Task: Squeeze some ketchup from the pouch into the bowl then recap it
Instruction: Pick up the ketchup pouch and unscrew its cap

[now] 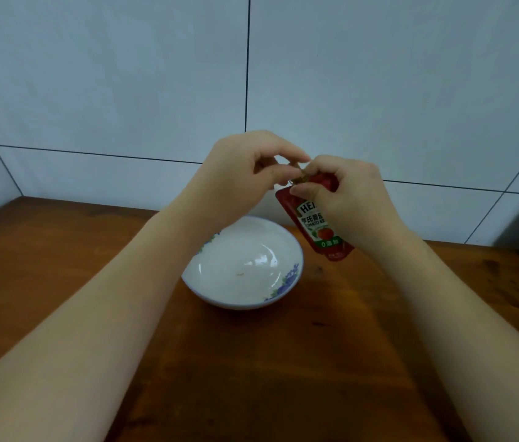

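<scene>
Above the bowl (242, 263), my left hand (239, 180) pinched its fingers (296, 159) on the small cap (299, 177) at the spout, while my right hand (350, 199) gripped the red ketchup pouch (311, 223) by its top, hanging tilted just beside the bowl's far rim, off the wooden worktop (283, 362).

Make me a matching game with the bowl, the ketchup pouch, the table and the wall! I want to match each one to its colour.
Things:
1. bowl
2. ketchup pouch
3. table
4. wall

Colours:
A. brown wood
B. pale tiles with dark lines
C. white with blue flowers on the rim
D. red with a green band

Pairs: 1-C, 2-D, 3-A, 4-B
</scene>
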Demonstrator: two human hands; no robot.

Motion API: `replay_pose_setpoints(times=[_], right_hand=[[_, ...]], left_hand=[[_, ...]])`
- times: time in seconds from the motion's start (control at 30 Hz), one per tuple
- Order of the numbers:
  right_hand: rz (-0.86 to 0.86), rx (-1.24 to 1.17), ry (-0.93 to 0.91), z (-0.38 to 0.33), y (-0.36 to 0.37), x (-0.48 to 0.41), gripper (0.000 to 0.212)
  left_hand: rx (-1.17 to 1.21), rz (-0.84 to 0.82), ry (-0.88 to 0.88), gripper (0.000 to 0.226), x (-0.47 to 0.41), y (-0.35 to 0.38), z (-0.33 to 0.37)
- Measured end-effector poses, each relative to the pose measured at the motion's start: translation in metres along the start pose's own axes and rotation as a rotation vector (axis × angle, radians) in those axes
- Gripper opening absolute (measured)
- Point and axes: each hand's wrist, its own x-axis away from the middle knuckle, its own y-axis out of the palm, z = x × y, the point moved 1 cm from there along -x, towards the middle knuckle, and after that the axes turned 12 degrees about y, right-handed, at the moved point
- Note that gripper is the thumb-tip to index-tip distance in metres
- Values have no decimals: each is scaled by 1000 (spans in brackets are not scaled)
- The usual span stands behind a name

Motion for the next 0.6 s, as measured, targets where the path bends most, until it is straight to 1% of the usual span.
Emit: replay_pose_setpoints(times=[0.1,0.17,0.2,0.3,0.37,0.5,0.6], right_hand=[[-33,14,-7,-2,1,0,5],[-46,-14,18,-3,0,0,18],[-57,-46,44,-4,0,0,21],[-112,-183,123,-7,-2,0,14],[-144,-226,140,-8,-4,0,13],[-220,-243,201,-9,-3,1,9],[-208,-193,204,-9,-2,0,14]], left_hand=[[-38,-1,10,20,2,2,-1],[-62,12,34,20,3,3,0],[-74,24,41,19,3,3,0],[-96,55,48,19,3,3,1],[-84,76,34,18,2,3,1],[-64,115,-5,18,1,-1,1],[-67,59,-13,19,0,-3,1]])
